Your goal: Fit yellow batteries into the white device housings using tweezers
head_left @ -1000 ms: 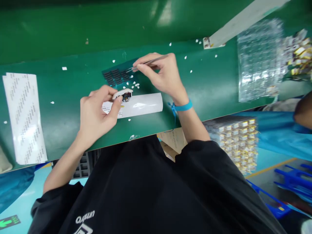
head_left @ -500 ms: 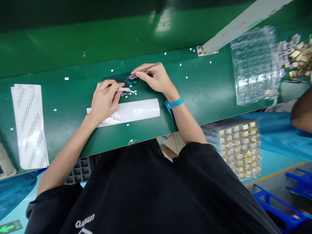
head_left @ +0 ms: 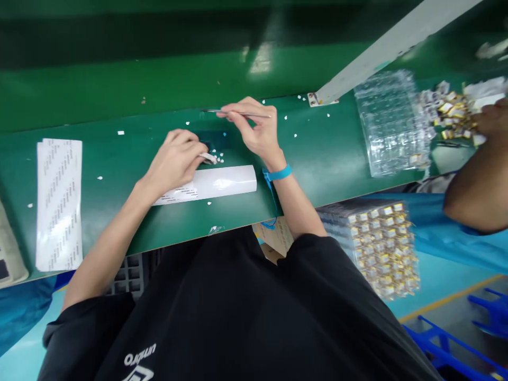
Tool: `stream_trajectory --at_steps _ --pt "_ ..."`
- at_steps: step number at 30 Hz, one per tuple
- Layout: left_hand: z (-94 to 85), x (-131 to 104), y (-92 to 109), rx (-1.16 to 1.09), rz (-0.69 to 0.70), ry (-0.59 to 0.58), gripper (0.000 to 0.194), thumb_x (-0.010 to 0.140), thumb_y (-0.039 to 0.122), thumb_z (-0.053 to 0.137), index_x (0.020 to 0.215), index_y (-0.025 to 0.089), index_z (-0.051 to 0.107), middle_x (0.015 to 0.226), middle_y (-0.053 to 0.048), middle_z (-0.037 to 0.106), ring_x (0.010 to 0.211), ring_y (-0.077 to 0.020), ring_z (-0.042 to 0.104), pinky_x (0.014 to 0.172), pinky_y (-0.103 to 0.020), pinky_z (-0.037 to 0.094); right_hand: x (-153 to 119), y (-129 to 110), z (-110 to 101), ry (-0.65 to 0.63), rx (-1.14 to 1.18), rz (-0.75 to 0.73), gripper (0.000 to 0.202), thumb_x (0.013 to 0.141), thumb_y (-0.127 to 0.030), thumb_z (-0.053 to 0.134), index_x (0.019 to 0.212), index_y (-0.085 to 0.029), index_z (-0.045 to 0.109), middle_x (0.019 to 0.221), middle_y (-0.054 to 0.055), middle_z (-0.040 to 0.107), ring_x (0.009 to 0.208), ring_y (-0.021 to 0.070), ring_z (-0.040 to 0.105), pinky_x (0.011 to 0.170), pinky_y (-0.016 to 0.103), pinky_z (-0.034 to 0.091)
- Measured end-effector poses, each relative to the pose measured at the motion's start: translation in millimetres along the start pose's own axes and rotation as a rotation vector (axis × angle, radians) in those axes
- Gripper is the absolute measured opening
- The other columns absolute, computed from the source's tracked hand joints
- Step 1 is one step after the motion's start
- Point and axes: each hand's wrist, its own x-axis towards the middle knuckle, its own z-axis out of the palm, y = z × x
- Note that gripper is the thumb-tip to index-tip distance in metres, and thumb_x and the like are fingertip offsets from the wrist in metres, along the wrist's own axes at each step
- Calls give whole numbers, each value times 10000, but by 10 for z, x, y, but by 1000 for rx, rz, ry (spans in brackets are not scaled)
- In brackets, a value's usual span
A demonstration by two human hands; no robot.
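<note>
My right hand [head_left: 256,124] grips a thin pair of metal tweezers [head_left: 248,114], whose tip points left over the green bench. A blue band circles that wrist. My left hand [head_left: 178,159] is closed, pinching a small white piece [head_left: 208,157] whose exact kind I cannot make out. Beside its fingertips lie several tiny white bits [head_left: 220,154] and a dark translucent sheet [head_left: 216,140]. Below the left hand, partly covered by it, a white label sheet [head_left: 226,180] lies on the bench, with print at its left end.
At the left lies a stack of printed white sheets [head_left: 59,206]. A clear plastic tray [head_left: 391,124] and a heap of small yellow-and-white parts [head_left: 452,111] are at the right, near another person's hand [head_left: 492,119]. A white metal post [head_left: 365,58] rises from the bench [head_left: 130,227].
My right hand has drawn the tweezers up and away from my left hand, and they now lie more level. The left hand still pinches the white piece. The other person's hand has come into view.
</note>
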Motion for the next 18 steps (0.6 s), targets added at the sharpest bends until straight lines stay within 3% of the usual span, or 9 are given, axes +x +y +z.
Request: stream_trajectory --at_steps 2,5,7,9,11,15,18 --pt "-91 -56 144 -181 -111 208 236 1016 372 524 1016 229 712 971 -64 748 978 -260 682 938 -471 533 -87 -215 -13 116 20 -40 378 997 -622 599 1082 -327 818 1058 11 816 976 221 741 923 393 615" --pt "-192 -135 241 -588 -427 519 195 968 426 631 1049 263 701 963 -52 744 742 -181 647 663 -338 523 -275 -533 14 290 -35 -124 264 1036 -516 596 1096 -369 808 1016 -13 822 667 141 667 672 316 572" --pt "-229 -165 230 -882 -597 561 122 891 352 701 960 252 706 916 -49 746 649 -150 597 587 -294 491 -381 -683 60 323 -129 -275 238 1054 -444 586 1115 -356 799 1012 -17 826 622 129 640 637 318 551" --pt "-244 -178 219 -1130 -725 547 27 820 225 693 841 211 702 886 -61 751 620 -125 568 573 -255 495 -448 -772 117 248 -221 -372 253 1067 -409 562 1159 -319 780 1062 -4 823 729 157 707 693 351 581" --pt "-243 -181 244 -1279 -796 541 55 786 148 655 775 180 698 857 -71 750 602 -107 555 549 -218 493 -483 -824 173 159 -286 -437 256 1078 -366 541 1193 -282 754 1119 13 816 872 187 762 757 385 611" --pt "-238 -197 372 -1289 -804 604 123 820 151 708 703 181 682 758 -26 702 562 -86 553 526 -192 516 -533 -902 256 144 -324 -667 192 1035 -187 620 1201 -213 713 1111 20 828 883 148 777 691 324 610" --pt "-252 -224 452 -1264 -797 641 102 803 180 771 740 203 694 743 2 702 592 -101 631 627 -223 609 -576 -934 299 100 -354 -752 226 1003 -154 665 1222 -199 699 1140 19 824 869 129 753 676 298 600"
